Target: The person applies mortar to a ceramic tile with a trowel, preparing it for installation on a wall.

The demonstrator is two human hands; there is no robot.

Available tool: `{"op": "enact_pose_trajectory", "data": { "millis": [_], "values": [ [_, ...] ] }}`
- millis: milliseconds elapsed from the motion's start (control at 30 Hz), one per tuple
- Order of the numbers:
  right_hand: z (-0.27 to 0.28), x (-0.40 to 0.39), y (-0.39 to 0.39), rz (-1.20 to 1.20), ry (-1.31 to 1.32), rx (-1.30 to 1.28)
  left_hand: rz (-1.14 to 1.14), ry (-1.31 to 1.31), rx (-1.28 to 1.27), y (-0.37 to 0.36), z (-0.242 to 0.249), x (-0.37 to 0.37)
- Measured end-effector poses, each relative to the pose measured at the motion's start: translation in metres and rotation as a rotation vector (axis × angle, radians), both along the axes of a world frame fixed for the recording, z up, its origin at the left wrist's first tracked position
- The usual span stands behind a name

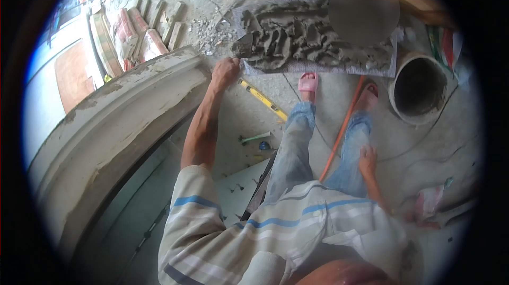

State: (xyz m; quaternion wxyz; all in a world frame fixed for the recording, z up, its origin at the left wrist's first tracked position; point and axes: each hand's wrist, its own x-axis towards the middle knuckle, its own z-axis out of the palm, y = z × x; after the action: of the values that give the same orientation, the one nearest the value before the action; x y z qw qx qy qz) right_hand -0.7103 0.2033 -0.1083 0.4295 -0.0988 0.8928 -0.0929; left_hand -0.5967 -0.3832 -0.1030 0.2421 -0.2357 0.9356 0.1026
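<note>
My left hand [226, 70] is closed at the near left corner of a pale panel [313, 68]. Just beyond the fist is a grey, mortar-smeared blade of what looks like a trowel [242, 46]; its handle is hidden in my fingers. Wet grey mortar [291, 41] covers most of the panel in rough ridges. A yellow spirit level [262, 99] lies on the floor near my left wrist. My right hand [367, 159] rests on my right knee with its fingers laid along the jeans, holding nothing.
A long curved moulding [132, 94] runs along the left. At right stands a hollow pipe [419, 89]. An orange hose [342, 131] passes between my feet, which wear pink sandals [307, 83]. Wood strips [169, 23] lie at the upper left. A grey blur hides the panel's far right.
</note>
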Motion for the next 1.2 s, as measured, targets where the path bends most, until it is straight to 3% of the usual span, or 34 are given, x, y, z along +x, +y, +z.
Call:
{"op": "enact_pose_trajectory", "data": {
  "millis": [33, 100, 167, 233, 333, 367, 400, 433, 467, 500, 533, 567, 633, 733, 833, 933, 967, 1000, 1033, 1067, 1100, 1167, 1200],
  "values": [
    [0.000, 0.005, -0.001, -0.017, -0.013, 0.016, -0.017, -0.013, 0.016, 0.006, 0.006, 0.003],
    [-0.002, -0.008, -0.003, 0.011, 0.028, 0.006, 0.575, -0.254, 0.309, 0.024, 0.015, -0.011],
    [0.005, -0.023, -0.005, -0.043, 0.004, 0.043, 0.381, -0.045, 0.269, 0.043, -0.006, 0.016],
    [0.014, -0.027, -0.014, -0.090, -0.041, 0.053, 0.858, -0.099, 0.375, 0.102, 0.034, -0.025],
    [0.028, -0.047, -0.024, -0.093, -0.060, 0.197, 0.957, -0.293, 0.588, 0.196, 0.069, -0.085],
    [0.024, -0.051, -0.018, -0.090, -0.053, 0.184, 0.260, -0.187, 0.631, 0.223, 0.033, -0.073],
    [0.018, -0.050, -0.011, -0.083, -0.068, 0.171, -0.006, 0.081, 0.670, 0.260, 0.043, -0.102],
    [0.015, -0.051, -0.004, -0.075, -0.088, 0.159, 0.195, 0.153, 0.778, 0.305, 0.036, -0.123],
    [0.016, -0.055, -0.001, -0.094, -0.088, 0.183, 0.429, -0.204, 0.938, 0.333, 0.059, -0.179],
    [0.015, -0.057, 0.003, -0.083, -0.086, 0.167, 0.419, -0.024, 1.039, 0.366, 0.042, -0.192],
    [0.014, -0.059, 0.008, -0.093, -0.087, 0.154, 0.492, -0.035, 1.052, 0.394, 0.042, -0.225],
    [0.012, -0.063, 0.012, -0.102, -0.084, 0.144, 0.079, 0.281, 0.816, 0.440, -0.024, -0.226],
    [0.018, -0.076, 0.014, -0.075, -0.054, 0.127, 0.020, 0.081, 0.883, 0.467, -0.021, -0.286],
    [0.018, -0.088, 0.024, -0.162, -0.106, 0.152, 0.104, 0.071, 0.937, 0.497, 0.004, -0.318],
    [-0.018, -0.094, 0.054, 0.156, -0.034, -0.124, 0.252, 0.138, 1.018, 0.467, 0.052, -0.297],
    [-0.016, -0.103, 0.037, 0.135, -0.084, -0.019, 0.413, 0.065, 0.891, 0.402, 0.039, -0.222],
    [-0.012, -0.106, 0.023, 0.164, -0.085, -0.028, 0.538, 0.156, 0.790, 0.365, 0.055, -0.195],
    [-0.010, -0.110, 0.007, 0.140, -0.084, 0.032, 0.469, 0.036, 0.783, 0.352, -0.017, -0.133],
    [-0.009, -0.114, -0.002, 0.106, -0.079, 0.107, 0.439, -0.286, 0.709, 0.305, 0.000, -0.109],
    [-0.024, -0.118, -0.008, 0.103, -0.069, -0.005, 0.453, 0.301, 0.668, 0.286, -0.026, -0.035],
    [-0.043, -0.131, -0.014, 0.094, -0.041, -0.107, 0.581, 0.173, 0.607, 0.261, -0.069, 0.023],
    [-0.051, -0.163, -0.058, -0.051, -0.044, -0.156, 0.714, -0.026, 0.529, 0.184, -0.055, 0.052],
    [-0.060, -0.189, -0.077, -0.004, 0.008, -0.149, 0.774, -0.129, 0.492, 0.145, -0.045, 0.066]
  ]
}}
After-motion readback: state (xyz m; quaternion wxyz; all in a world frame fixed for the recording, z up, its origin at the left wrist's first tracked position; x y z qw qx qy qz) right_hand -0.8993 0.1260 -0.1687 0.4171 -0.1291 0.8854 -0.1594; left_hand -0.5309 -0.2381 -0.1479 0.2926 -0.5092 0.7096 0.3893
